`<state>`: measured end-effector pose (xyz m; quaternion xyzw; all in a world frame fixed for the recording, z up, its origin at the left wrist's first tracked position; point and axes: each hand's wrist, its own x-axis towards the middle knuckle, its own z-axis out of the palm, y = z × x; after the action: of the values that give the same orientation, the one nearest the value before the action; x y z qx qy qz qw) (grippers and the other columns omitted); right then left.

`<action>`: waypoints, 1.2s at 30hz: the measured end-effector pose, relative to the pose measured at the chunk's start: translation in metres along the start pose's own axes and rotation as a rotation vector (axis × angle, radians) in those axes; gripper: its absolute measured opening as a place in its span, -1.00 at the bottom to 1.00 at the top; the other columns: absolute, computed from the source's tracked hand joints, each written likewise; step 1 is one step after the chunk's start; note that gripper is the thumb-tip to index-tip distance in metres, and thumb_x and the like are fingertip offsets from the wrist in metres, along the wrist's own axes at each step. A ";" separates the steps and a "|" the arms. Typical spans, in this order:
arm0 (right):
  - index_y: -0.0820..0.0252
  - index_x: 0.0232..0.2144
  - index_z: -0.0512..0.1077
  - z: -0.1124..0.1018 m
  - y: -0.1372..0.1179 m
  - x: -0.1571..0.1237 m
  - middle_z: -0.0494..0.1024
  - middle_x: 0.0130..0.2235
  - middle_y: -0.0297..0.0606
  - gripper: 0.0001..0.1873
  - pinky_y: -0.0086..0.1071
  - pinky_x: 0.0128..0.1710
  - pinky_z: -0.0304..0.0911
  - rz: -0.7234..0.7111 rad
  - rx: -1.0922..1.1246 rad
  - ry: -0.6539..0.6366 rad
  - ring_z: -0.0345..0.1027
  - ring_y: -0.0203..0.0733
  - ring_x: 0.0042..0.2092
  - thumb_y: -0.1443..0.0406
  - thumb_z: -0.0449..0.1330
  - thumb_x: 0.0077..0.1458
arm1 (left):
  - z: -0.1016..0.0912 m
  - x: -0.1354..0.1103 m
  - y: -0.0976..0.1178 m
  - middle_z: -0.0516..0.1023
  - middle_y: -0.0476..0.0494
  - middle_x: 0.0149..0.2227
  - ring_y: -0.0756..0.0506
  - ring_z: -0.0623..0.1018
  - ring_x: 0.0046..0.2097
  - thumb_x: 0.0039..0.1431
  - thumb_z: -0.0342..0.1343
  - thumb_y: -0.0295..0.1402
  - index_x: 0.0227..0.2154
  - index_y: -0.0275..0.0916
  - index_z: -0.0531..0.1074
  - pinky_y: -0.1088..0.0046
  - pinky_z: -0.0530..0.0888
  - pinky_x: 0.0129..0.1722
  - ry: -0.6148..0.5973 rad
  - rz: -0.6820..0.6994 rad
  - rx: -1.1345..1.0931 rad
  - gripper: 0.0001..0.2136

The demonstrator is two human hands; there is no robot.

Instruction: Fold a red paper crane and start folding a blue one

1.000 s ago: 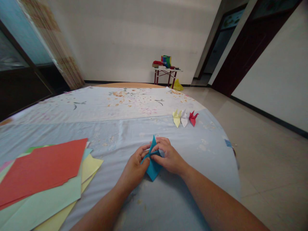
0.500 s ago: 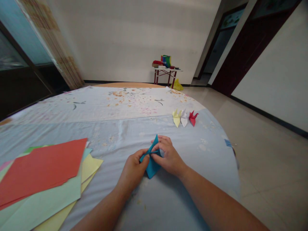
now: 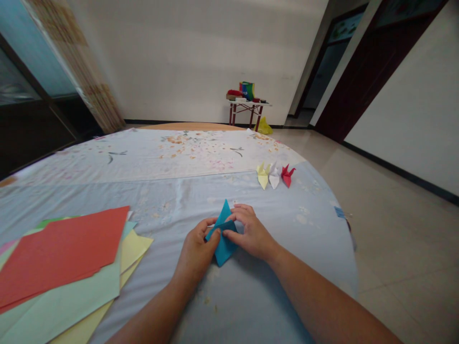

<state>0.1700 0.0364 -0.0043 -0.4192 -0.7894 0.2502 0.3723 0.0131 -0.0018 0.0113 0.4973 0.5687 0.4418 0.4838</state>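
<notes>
A blue sheet of origami paper, folded into a diamond-like shape with a raised flap across its middle, is held just over the cloth in front of me. My left hand pinches its left corner between thumb and fingers. On the right side, my right hand grips the flap, thumb in front and fingers behind. Farther off to the right sit three folded paper cranes: a yellow crane, a white crane and a red crane.
Loose coloured paper lies at the left, with red sheets over pale green sheets and yellow ones. A floral tablecloth covers the round table. By the far wall stands a small table bearing several items, a yellow bag beside it.
The blue paper has turned slightly and its top point has shifted left. Its middle flap now shows wider and flatter. Both hands keep hold, the left a little higher.
</notes>
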 end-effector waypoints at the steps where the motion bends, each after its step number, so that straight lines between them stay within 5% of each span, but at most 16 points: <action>1: 0.11 -0.37 0.41 -0.001 0.000 0.000 0.45 -0.16 -0.22 -0.83 -0.11 0.08 0.00 0.014 0.003 -0.009 0.08 -0.08 0.09 0.29 0.26 -0.11 | -0.001 0.000 0.000 0.54 0.01 -0.50 -0.04 0.46 -0.52 -0.06 0.13 -0.24 -0.17 -0.28 0.41 0.50 0.36 -0.54 0.014 -0.007 -0.016 -0.64; 5: 0.13 -0.44 0.41 -0.006 -0.001 0.002 0.46 -0.15 -0.23 -0.91 -0.10 0.08 0.01 0.061 0.047 -0.002 0.11 -0.09 0.08 0.33 0.26 -0.09 | -0.003 0.004 -0.005 0.50 0.01 -0.55 -0.02 0.44 -0.54 -0.11 0.18 -0.21 -0.30 -0.29 0.43 0.51 0.34 -0.54 0.027 -0.060 -0.115 -0.68; 8: 0.14 -0.46 0.42 -0.006 -0.002 0.003 0.47 -0.15 -0.24 -0.94 -0.13 0.09 0.01 0.054 0.089 -0.013 0.12 -0.12 0.08 0.35 0.25 -0.07 | -0.002 0.005 -0.008 0.50 0.00 -0.51 0.00 0.44 -0.50 -0.11 0.20 -0.22 -0.35 -0.28 0.42 0.52 0.36 -0.48 -0.071 -0.115 -0.269 -0.72; 14: 0.13 -0.46 0.44 -0.006 -0.003 0.003 0.48 -0.15 -0.24 -0.96 -0.13 0.10 0.00 0.071 0.105 -0.009 0.12 -0.13 0.08 0.35 0.25 -0.06 | 0.000 0.001 0.000 0.55 -0.10 -0.36 -0.05 0.49 -0.38 -0.11 0.21 -0.30 -0.16 -0.29 0.41 0.44 0.39 -0.34 -0.180 -0.201 -0.492 -0.62; 36: 0.06 -0.41 0.47 -0.009 -0.002 0.001 0.42 -0.07 -0.27 -0.93 -0.12 0.12 -0.03 -0.007 0.019 0.080 0.02 -0.10 0.13 0.28 0.26 -0.05 | -0.006 0.003 -0.010 0.54 -0.07 -0.33 -0.09 0.47 -0.28 0.05 0.11 -0.27 -0.11 -0.23 0.44 0.35 0.35 -0.15 -0.302 -0.101 -0.316 -0.68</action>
<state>0.1754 0.0371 0.0028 -0.4224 -0.7731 0.2393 0.4082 0.0058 0.0002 0.0017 0.4469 0.4377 0.4211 0.6568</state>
